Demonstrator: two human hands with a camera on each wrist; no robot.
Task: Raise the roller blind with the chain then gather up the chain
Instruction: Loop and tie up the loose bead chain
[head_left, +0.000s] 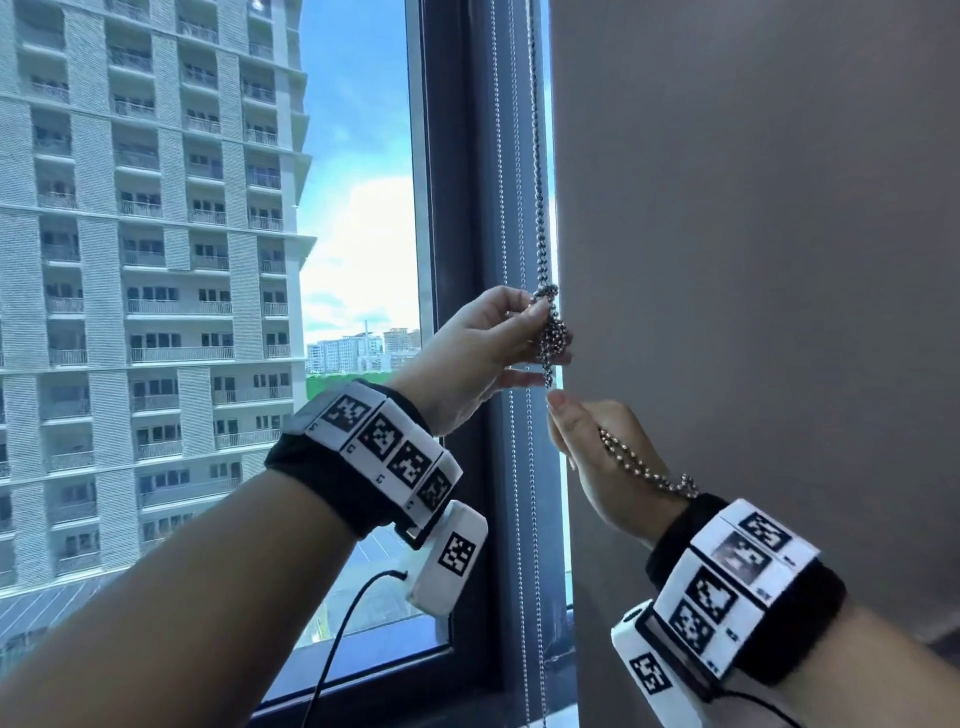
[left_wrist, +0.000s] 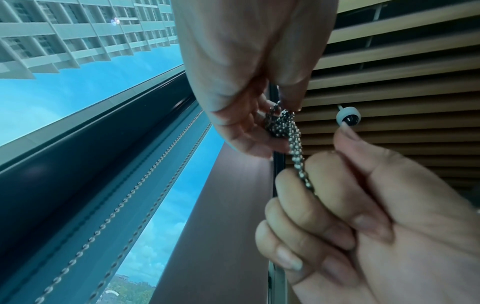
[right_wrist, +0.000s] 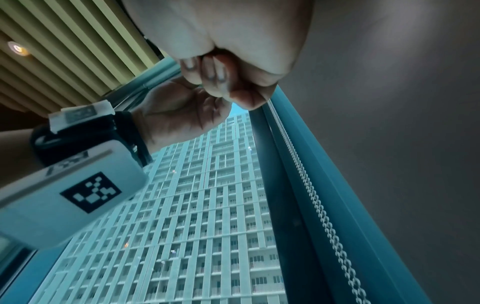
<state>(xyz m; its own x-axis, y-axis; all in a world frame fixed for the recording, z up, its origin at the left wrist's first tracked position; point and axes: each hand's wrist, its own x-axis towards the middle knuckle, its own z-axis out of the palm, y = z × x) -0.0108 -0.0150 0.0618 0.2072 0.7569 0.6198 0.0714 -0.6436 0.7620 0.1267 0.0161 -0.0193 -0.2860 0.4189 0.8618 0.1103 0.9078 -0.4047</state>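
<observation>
A metal ball chain (head_left: 538, 171) hangs down the dark window frame beside a grey roller blind (head_left: 753, 260). My left hand (head_left: 524, 332) pinches a bunched knot of that chain (head_left: 554, 332) at chest height. Just below it, my right hand (head_left: 576, 431) grips the chain's loose end, which drapes over the back of the hand (head_left: 649, 470). In the left wrist view the left hand (left_wrist: 265, 115) holds the bundle (left_wrist: 279, 123) and the right hand (left_wrist: 324, 185) curls round the strand (left_wrist: 301, 170). The right hand (right_wrist: 221, 82) looks like a closed fist from its own wrist view, with the chain hidden.
A second, thinner bead chain (head_left: 519, 493) runs down the window frame (head_left: 457, 260) behind my hands. The pane to the left is uncovered and shows a tall apartment block (head_left: 156, 260). A slatted wooden ceiling (left_wrist: 402, 72) is overhead.
</observation>
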